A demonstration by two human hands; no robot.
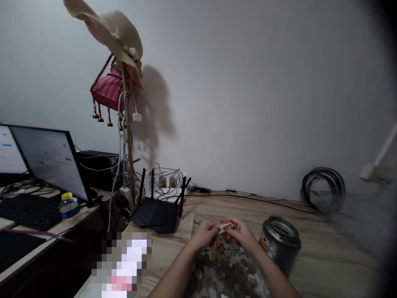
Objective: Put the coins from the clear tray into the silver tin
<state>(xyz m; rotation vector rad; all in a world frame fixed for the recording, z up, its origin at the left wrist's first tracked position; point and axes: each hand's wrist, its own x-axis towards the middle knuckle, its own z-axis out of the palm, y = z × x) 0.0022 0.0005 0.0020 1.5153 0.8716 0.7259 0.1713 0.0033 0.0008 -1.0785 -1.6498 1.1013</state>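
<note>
Over a spread of coins (229, 261), my left hand (206, 235) and my right hand (242, 234) meet with their fingers closed. Between them they pinch a small pale slip of paper (224, 227), which looks folded; its print cannot be made out. The coins are mostly silver with a few yellowish ones, lying on what appears to be a clear plastic sheet or tray. To the right of my right forearm stands a dark round tin (281, 244) with a slot in its lid. Parts of the coin spread are hidden by my forearms.
A black router (156, 213) with upright antennas stands left of the coins. Cables run along the wall to a black coil (322, 190) at the right. A monitor (51, 159) and a yellow-capped bottle (68, 205) are on the left desk. A pixelated patch covers the table's left front.
</note>
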